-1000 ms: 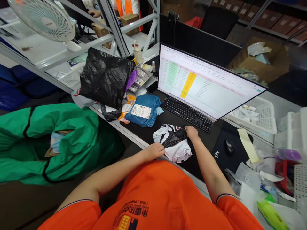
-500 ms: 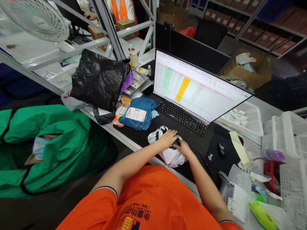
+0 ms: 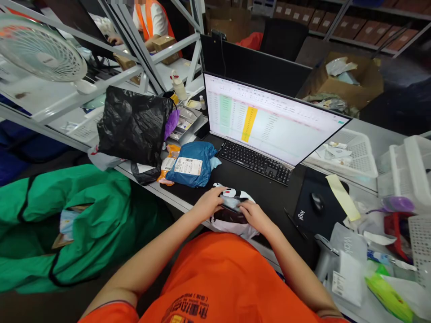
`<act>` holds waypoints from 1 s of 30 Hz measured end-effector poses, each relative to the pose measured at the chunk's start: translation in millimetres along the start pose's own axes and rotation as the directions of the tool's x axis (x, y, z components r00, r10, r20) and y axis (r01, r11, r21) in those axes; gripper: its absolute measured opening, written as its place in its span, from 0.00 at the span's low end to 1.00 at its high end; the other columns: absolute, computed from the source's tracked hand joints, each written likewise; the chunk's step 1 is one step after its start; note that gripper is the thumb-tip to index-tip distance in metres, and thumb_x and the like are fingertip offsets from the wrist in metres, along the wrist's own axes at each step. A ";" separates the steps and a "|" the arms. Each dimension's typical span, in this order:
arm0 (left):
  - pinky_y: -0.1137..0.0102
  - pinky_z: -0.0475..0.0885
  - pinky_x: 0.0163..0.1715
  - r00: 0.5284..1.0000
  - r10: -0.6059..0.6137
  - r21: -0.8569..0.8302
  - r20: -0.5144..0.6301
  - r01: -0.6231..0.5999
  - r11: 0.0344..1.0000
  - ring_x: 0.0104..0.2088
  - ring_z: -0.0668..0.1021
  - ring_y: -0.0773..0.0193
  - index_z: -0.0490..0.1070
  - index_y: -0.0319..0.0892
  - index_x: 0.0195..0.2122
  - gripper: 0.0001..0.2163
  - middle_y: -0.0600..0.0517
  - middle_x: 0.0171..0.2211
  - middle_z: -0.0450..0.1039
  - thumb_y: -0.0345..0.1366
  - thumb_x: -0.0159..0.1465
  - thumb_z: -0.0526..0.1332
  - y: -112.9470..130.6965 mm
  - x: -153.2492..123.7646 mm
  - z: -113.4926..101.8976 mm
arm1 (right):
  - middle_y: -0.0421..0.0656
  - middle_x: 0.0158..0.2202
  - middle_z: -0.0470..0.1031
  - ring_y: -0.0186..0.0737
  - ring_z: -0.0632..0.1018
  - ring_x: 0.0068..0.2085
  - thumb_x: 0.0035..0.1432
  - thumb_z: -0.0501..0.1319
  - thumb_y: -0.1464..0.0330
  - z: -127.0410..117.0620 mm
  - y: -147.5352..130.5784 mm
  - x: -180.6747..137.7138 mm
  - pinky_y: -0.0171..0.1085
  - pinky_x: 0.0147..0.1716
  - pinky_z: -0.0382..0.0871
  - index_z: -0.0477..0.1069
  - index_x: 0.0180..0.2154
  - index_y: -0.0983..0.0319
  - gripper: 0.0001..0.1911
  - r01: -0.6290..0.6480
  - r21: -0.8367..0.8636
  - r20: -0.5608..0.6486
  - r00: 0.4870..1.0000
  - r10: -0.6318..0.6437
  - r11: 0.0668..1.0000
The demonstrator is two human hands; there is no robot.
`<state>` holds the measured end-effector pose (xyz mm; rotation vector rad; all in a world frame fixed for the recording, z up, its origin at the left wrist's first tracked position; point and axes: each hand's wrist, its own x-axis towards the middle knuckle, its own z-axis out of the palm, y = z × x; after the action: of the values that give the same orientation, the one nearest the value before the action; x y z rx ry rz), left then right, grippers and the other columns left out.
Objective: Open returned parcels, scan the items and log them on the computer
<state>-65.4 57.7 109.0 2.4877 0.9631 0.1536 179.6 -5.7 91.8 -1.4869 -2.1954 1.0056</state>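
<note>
A crumpled white and black plastic mailer bag (image 3: 232,214) lies on the black desk mat at the near edge of the desk, in front of the keyboard (image 3: 254,161). My left hand (image 3: 209,202) grips its left side with curled fingers. My right hand (image 3: 255,216) holds its right side, fingers closed over the plastic. Both hands are close together over the bag. A blue parcel with a white label (image 3: 190,163) rests just left of them.
A monitor (image 3: 269,123) shows a spreadsheet behind the keyboard. A mouse (image 3: 317,202) sits on a black pad to the right. A black plastic bag (image 3: 133,123), a fan (image 3: 40,51), white baskets (image 3: 406,172) and a large green sack (image 3: 67,220) surround the desk. Another person in orange stands beyond the shelving.
My hands came together on the bag from its two ends and drew it nearer to my body, bunching it up. The view shifted slightly.
</note>
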 end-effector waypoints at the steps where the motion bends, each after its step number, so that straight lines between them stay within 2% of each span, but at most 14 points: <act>1: 0.51 0.64 0.64 0.999 0.026 -0.074 -0.026 -0.028 0.997 0.66 0.66 0.45 0.78 0.39 0.29 0.03 0.39 0.67 0.62 0.31 0.60 0.69 5.4 -8.7 0.3 | 0.51 0.46 0.75 0.42 0.76 0.48 0.67 0.53 0.71 -0.5 -3.1 6.4 0.41 0.51 0.70 0.75 0.51 0.65 0.16 -0.004 -0.026 -0.010 1.000 0.004 1.000; 3: 0.51 0.61 0.66 0.993 0.073 -0.209 -0.095 -0.091 0.974 0.69 0.61 0.46 0.78 0.40 0.28 0.06 0.42 0.70 0.55 0.32 0.63 0.67 20.2 -26.0 0.3 | 0.54 0.57 0.70 0.47 0.71 0.57 0.60 0.63 0.71 -1.2 -11.7 19.9 0.46 0.58 0.65 0.69 0.59 0.64 0.24 0.033 -0.076 0.011 0.999 -0.032 0.997; 5: 0.50 0.57 0.68 0.986 0.079 -0.288 -0.144 -0.118 0.950 0.71 0.56 0.47 0.77 0.41 0.29 0.08 0.45 0.73 0.48 0.33 0.65 0.64 36.5 -42.9 -1.5 | 0.52 0.59 0.69 0.48 0.69 0.60 0.53 0.70 0.69 -0.4 -21.5 31.8 0.45 0.60 0.62 0.68 0.60 0.60 0.32 0.103 -0.115 0.078 0.992 -0.094 0.988; 7: 0.49 0.55 0.69 0.984 0.070 -0.312 -0.162 -0.118 0.943 0.72 0.52 0.47 0.77 0.41 0.28 0.09 0.47 0.74 0.44 0.34 0.66 0.64 49.7 -58.7 -4.9 | 0.48 0.53 0.74 0.45 0.73 0.55 0.56 0.68 0.68 1.7 -28.9 40.4 0.41 0.56 0.65 0.73 0.55 0.59 0.24 0.137 -0.152 0.139 0.983 -0.116 0.979; 9: 0.47 0.55 0.69 0.984 0.067 -0.305 -0.166 -0.116 0.945 0.72 0.51 0.46 0.76 0.41 0.28 0.09 0.47 0.74 0.44 0.35 0.66 0.64 57.0 -72.7 -7.8 | 0.47 0.44 0.78 0.41 0.76 0.49 0.64 0.60 0.70 2.9 -31.3 45.0 0.36 0.49 0.66 0.77 0.48 0.60 0.12 0.109 -0.202 0.158 0.984 -0.078 0.973; 10: 0.47 0.55 0.68 0.984 0.064 -0.294 -0.167 -0.111 0.949 0.72 0.51 0.45 0.76 0.41 0.28 0.09 0.46 0.73 0.45 0.36 0.66 0.64 58.4 -79.0 -8.5 | 0.47 0.42 0.78 0.40 0.76 0.46 0.66 0.57 0.70 2.3 -30.5 46.1 0.35 0.46 0.66 0.78 0.45 0.61 0.12 0.076 -0.231 0.147 0.988 -0.042 0.970; 13: 0.46 0.57 0.68 0.983 0.067 -0.214 -0.171 -0.103 0.971 0.71 0.56 0.46 0.74 0.40 0.26 0.11 0.44 0.70 0.54 0.36 0.66 0.63 55.6 -94.6 -8.2 | 0.51 0.41 0.78 0.42 0.77 0.44 0.67 0.54 0.70 -6.5 -21.5 47.3 0.35 0.42 0.66 0.78 0.41 0.64 0.13 -0.093 -0.321 0.027 0.994 0.108 0.942; 16: 0.43 0.56 0.67 0.973 0.094 -0.066 -0.209 -0.110 0.992 0.67 0.63 0.49 0.73 0.41 0.27 0.10 0.44 0.62 0.66 0.33 0.67 0.61 47.1 -103.2 -8.8 | 0.56 0.44 0.78 0.46 0.78 0.44 0.69 0.49 0.69 -19.3 -8.6 49.6 0.38 0.42 0.66 0.76 0.43 0.67 0.17 -0.294 -0.364 -0.166 0.954 0.249 0.884; 18: 0.44 0.58 0.67 0.966 0.093 0.030 -0.241 -0.088 0.996 0.64 0.66 0.50 0.73 0.42 0.30 0.08 0.44 0.59 0.70 0.32 0.67 0.61 41.9 -103.6 -10.7 | 0.55 0.43 0.78 0.47 0.79 0.43 0.69 0.48 0.67 -24.6 -0.9 51.9 0.40 0.42 0.67 0.76 0.43 0.66 0.18 -0.368 -0.358 -0.248 0.924 0.292 0.858; 20: 0.47 0.61 0.66 0.961 0.105 0.110 -0.255 -0.079 0.991 0.63 0.68 0.51 0.74 0.42 0.33 0.06 0.45 0.58 0.71 0.32 0.67 0.61 39.2 -100.0 -11.9 | 0.54 0.39 0.78 0.48 0.79 0.42 0.69 0.50 0.66 -26.8 4.5 52.5 0.41 0.42 0.68 0.76 0.42 0.66 0.18 -0.385 -0.340 -0.280 0.912 0.299 0.858; 23: 0.50 0.66 0.63 0.947 0.118 0.171 -0.298 -0.069 0.983 0.58 0.72 0.53 0.75 0.42 0.35 0.07 0.45 0.56 0.73 0.29 0.68 0.58 39.2 -88.9 -8.8 | 0.54 0.43 0.78 0.48 0.79 0.46 0.69 0.50 0.68 -30.2 6.5 44.4 0.43 0.46 0.70 0.76 0.46 0.65 0.17 -0.334 -0.295 -0.291 0.924 0.248 0.895; 26: 0.53 0.71 0.57 0.924 0.000 0.084 -0.383 0.035 0.996 0.55 0.74 0.53 0.75 0.41 0.38 0.07 0.44 0.55 0.73 0.28 0.67 0.57 40.7 -71.8 -2.9 | 0.52 0.55 0.73 0.45 0.73 0.57 0.68 0.52 0.67 -36.5 -0.4 24.6 0.42 0.55 0.68 0.70 0.56 0.62 0.19 -0.181 -0.240 -0.260 0.959 0.116 0.954; 28: 0.54 0.73 0.54 0.894 -0.105 -0.032 -0.437 0.101 0.994 0.54 0.75 0.52 0.74 0.41 0.39 0.07 0.42 0.54 0.72 0.29 0.66 0.57 41.8 -56.8 -0.4 | 0.49 0.55 0.74 0.42 0.73 0.57 0.67 0.57 0.64 -37.5 -8.9 10.8 0.41 0.57 0.67 0.72 0.55 0.60 0.17 -0.050 -0.206 -0.176 0.984 0.013 0.977; 30: 0.56 0.73 0.55 0.865 -0.165 -0.152 -0.474 0.104 0.983 0.55 0.74 0.53 0.73 0.40 0.40 0.06 0.42 0.54 0.71 0.29 0.67 0.56 42.5 -39.8 1.2 | 0.45 0.50 0.77 0.39 0.75 0.53 0.66 0.59 0.63 -30.8 -18.1 1.7 0.38 0.56 0.68 0.76 0.49 0.58 0.13 0.057 -0.175 -0.056 0.996 -0.067 0.983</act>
<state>-69.0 3.5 130.0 2.2980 1.2776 0.8003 184.8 3.5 126.0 -1.4901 -2.3200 0.7546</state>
